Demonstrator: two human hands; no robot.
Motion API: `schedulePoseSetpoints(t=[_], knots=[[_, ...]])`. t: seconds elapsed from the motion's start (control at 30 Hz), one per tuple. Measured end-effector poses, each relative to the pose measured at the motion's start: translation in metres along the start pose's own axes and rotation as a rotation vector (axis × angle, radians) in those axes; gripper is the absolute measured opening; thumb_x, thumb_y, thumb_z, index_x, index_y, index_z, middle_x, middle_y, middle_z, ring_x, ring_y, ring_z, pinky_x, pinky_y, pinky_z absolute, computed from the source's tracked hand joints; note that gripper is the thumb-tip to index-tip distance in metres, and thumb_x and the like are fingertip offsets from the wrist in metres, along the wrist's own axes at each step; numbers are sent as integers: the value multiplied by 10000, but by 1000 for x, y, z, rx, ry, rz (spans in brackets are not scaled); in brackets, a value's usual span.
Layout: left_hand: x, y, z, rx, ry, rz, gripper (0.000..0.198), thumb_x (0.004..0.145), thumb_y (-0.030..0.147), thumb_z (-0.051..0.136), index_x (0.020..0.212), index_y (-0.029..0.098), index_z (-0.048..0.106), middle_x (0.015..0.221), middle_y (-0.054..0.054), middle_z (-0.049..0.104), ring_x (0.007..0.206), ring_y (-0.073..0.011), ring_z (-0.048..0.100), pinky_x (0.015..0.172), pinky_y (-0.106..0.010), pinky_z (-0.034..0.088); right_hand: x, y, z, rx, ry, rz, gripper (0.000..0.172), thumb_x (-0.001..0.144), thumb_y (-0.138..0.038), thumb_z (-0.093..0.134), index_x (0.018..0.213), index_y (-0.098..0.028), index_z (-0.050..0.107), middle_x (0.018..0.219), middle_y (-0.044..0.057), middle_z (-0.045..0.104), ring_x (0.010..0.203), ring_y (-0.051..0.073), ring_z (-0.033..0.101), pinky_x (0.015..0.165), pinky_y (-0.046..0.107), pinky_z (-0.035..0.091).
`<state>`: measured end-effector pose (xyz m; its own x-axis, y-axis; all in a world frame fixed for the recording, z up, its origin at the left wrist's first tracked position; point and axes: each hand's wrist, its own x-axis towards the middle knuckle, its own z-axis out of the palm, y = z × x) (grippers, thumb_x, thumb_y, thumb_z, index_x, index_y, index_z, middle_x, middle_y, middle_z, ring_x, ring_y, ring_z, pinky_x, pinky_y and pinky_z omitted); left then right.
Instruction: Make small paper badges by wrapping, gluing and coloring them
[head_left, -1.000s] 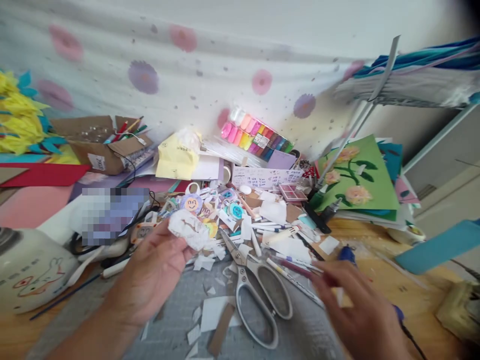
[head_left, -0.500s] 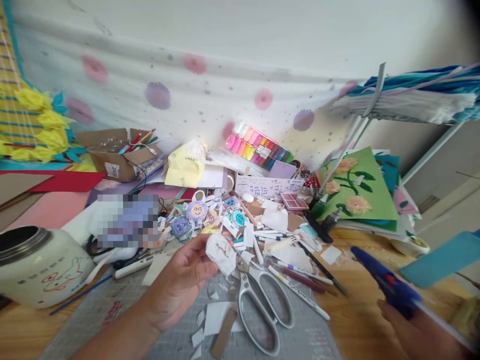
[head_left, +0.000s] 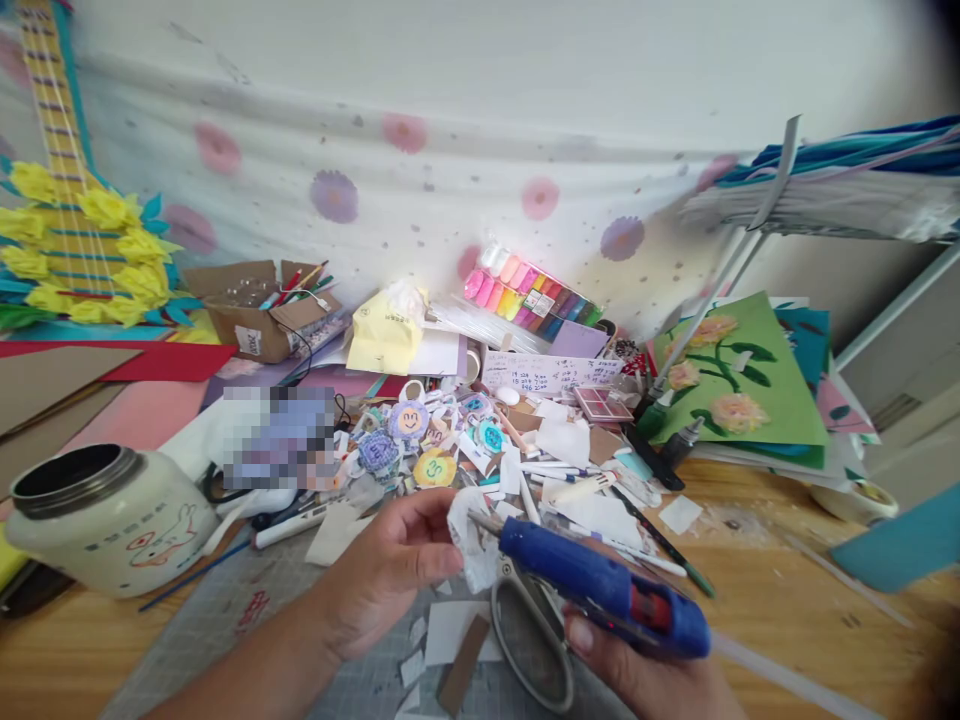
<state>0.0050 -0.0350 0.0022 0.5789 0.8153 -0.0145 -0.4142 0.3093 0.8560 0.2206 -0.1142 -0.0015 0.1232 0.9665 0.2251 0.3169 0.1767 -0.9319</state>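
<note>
My left hand (head_left: 394, 570) pinches a small white paper cutout (head_left: 471, 540) above the grey cutting mat (head_left: 300, 640). My right hand (head_left: 645, 675) is wrapped round a blue glue gun (head_left: 600, 590), whose metal nozzle touches the cutout. Silver scissors (head_left: 532, 650) lie on the mat just under the gun, partly hidden by it. Several round paper stickers (head_left: 409, 420) lie in a pile behind my hands.
A cream jar (head_left: 112, 520) stands at the left. Pens (head_left: 600, 500), paper scraps, a tray of coloured clay (head_left: 532, 295), a cardboard box (head_left: 262, 310) and a green flower card (head_left: 739, 375) crowd the wooden table (head_left: 787, 590). A metal rack stands at the right.
My right hand picked up the blue glue gun from the right and swung it in to the cutout. My left hand lowered the cutout and moved it rightward.
</note>
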Motion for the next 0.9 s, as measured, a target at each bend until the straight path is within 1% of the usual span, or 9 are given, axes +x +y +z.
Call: schedulePoseSetpoints(t=[0.1,0.2,0.27,0.33,0.43,0.5,0.6,0.73,0.9], knots=[[1,1,2,7,6,-7,355,632,265,814,971,203,730,915,-45,740,882,-211,626,838,-316,443,3,-7,6,-27,-10,-89,400,716,-594,645,608,-210,619,643,9,566,603,177,551,572,262,465],[1,1,3,7,7,-18,346,615,287,823,936,191,736,878,-47,740,837,-209,632,804,-312,446,2,-8,7,-48,1,-166,394,766,-581,607,625,-214,599,677,5,535,632,167,541,582,243,462],[0,2,4,5,6,-21,370,608,293,827,951,189,736,855,-53,742,826,-219,640,776,-316,450,2,-7,5,-96,-8,-216,339,801,-517,599,644,-217,580,698,1,515,661,164,541,591,231,463],[-1,2,5,3,4,-21,390,602,298,831,964,185,737,845,-62,744,839,-238,646,779,-330,454,3,-5,1,-174,-39,-281,241,823,-413,600,681,-219,578,732,6,521,707,172,550,601,225,466],[-1,2,5,-6,17,-19,365,589,313,840,913,175,746,842,-67,748,853,-242,650,796,-325,458,3,-1,-3,-265,-83,-366,155,816,-315,607,701,-216,574,754,18,535,722,181,560,590,227,476],[0,1,4,-16,20,-15,355,595,321,839,905,175,746,849,-66,753,850,-233,653,800,-314,462,2,2,-4,-277,-70,-369,167,815,-319,607,691,-215,563,717,12,520,693,182,556,604,244,489],[0,1,2,-30,4,-12,374,626,300,824,970,183,739,874,-67,759,847,-225,663,804,-312,468,2,7,-6,-290,-48,-344,159,824,-328,604,717,-214,576,692,3,513,662,174,558,635,263,501],[0,1,1,-26,-9,-12,386,629,287,823,988,170,738,893,-75,763,850,-221,665,783,-297,474,1,10,-11,-273,-87,-357,162,795,-331,650,701,-214,588,707,3,525,633,162,571,519,216,460],[-1,1,1,-18,-18,-32,399,630,274,823,1012,199,732,875,-61,755,846,-222,656,775,-308,465,-2,3,-4,-152,42,-283,299,821,-512,592,750,-225,643,812,25,563,723,179,594,567,226,462]])
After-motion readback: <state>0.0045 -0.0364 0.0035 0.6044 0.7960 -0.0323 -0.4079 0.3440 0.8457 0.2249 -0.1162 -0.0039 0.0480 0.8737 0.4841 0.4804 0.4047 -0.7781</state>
